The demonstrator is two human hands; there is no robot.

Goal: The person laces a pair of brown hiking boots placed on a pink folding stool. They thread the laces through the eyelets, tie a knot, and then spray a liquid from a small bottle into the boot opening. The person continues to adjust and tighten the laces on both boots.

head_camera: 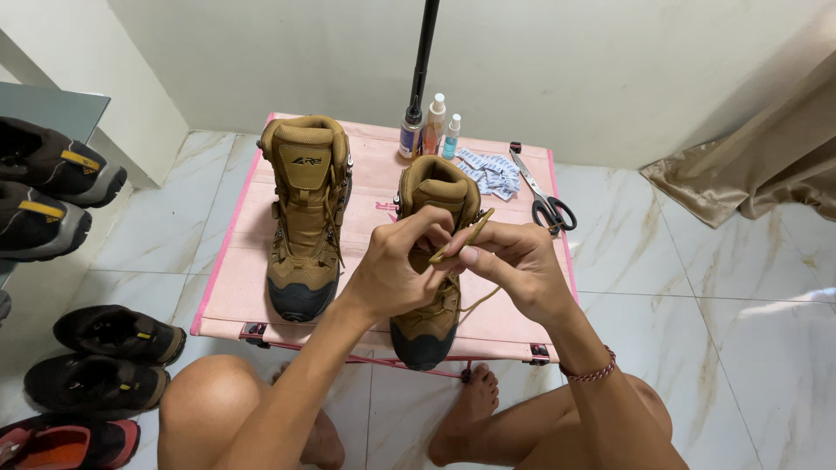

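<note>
The left hand (396, 265) and right hand (514, 265) meet above the nearer tan hiking boot (429, 287), which stands upright on the pink folding table (252, 261) with its black toe cap at the near edge. Both hands have the fingers closed in a pinch on the tan bootlace (461, 239): the left thumb and forefinger grip it by the boot collar, the right fingers hold a doubled loop of it just beside them. A slack length of the same lace hangs from under the right hand to the boot's eyelets.

A 2nd tan hiking boot (305, 218) stands to the left on the same table, upright, laced, toe toward the person, apart from the first.

At the table's far edge stand 3 small bottles (431, 126), close together, at the foot of a black pole (424, 52). Just right of them lies a pile of small white sachets (489, 171), then black-handled scissors (544, 200) by the right edge.

On the left, dark shoes (109, 357) sit on the marble-tile floor (749, 331) and on a shelf. A tan curtain (766, 157) hangs at the right. A braided cord bracelet (590, 372) circles the right wrist.
</note>
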